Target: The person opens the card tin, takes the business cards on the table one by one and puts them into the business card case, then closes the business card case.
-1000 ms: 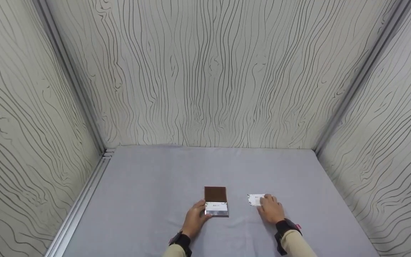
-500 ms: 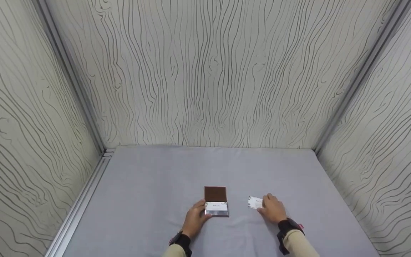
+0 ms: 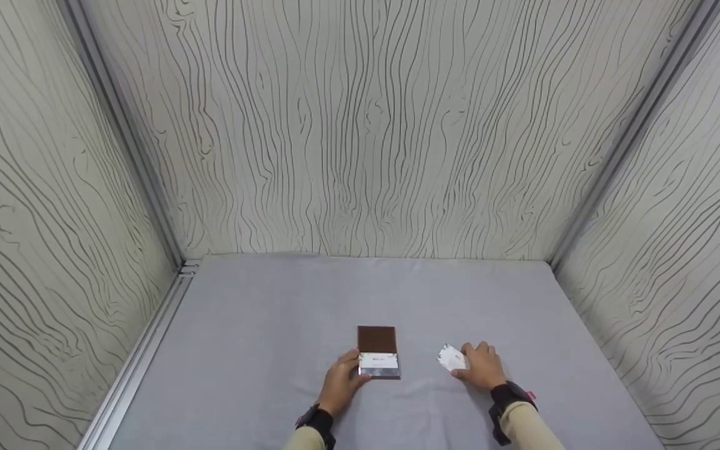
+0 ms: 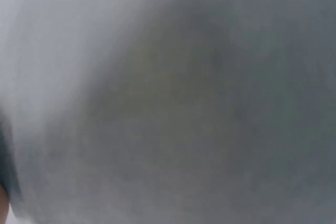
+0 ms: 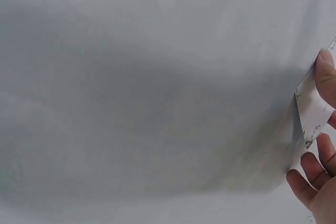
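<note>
A business card case lies unfolded on the cloth, its brown lid flap away from the person. Its near half holds a white business card above a shiny silver strip. My left hand grips the case by its left side, thumb at the near edge. To the right, my right hand pinches another white business card, which is turned at a slant. The right wrist view shows this card between thumb and fingers, with printed leaf marks at its corners. Only a fingertip shows in the left wrist view.
A grey cloth covers the table. Wood-grain patterned panels stand behind and on both sides. A metal rail runs along the table's left edge.
The right hand has taken the loose card from lying flat under its fingers into a pinch, turned it to a slant, and moved slightly right. The left hand and case stay put.
</note>
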Demonstrator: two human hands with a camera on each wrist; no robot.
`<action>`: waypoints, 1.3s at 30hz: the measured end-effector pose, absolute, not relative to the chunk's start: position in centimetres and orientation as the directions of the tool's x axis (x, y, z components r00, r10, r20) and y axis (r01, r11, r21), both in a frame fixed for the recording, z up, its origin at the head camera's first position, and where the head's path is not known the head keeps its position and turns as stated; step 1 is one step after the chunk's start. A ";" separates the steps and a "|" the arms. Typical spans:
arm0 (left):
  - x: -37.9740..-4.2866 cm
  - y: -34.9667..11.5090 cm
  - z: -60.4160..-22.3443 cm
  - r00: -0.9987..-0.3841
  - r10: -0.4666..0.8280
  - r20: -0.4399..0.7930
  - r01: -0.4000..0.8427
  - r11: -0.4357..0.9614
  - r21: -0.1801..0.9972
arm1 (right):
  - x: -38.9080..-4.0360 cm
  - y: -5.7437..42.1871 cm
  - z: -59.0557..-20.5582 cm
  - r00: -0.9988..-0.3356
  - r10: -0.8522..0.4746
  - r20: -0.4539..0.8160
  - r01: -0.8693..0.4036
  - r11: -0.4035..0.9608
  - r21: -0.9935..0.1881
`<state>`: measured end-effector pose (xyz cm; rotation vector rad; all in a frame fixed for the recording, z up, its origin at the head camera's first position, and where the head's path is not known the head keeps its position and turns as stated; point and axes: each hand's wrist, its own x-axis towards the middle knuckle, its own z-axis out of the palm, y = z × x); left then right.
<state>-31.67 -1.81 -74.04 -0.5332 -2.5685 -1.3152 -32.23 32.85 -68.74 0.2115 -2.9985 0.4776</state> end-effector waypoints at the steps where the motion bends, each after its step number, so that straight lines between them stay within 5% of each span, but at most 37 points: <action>1: -31.7 -1.8 -74.0 -0.916 0.222 0.333 0.400 0.540 0.741 | -32.2 32.9 -68.8 -0.985 -0.122 0.120 -0.153 0.942 -0.298; 26: -31.6 -1.7 -74.2 -0.921 0.200 0.334 0.387 0.549 0.741 | -32.7 31.3 -68.4 -0.923 -0.185 0.336 -0.319 0.856 -0.406; 39: -31.4 -1.6 -73.8 -0.926 0.205 0.316 0.376 0.543 0.751 | -33.6 29.0 -68.8 -0.864 -0.217 0.454 -0.402 0.840 -0.364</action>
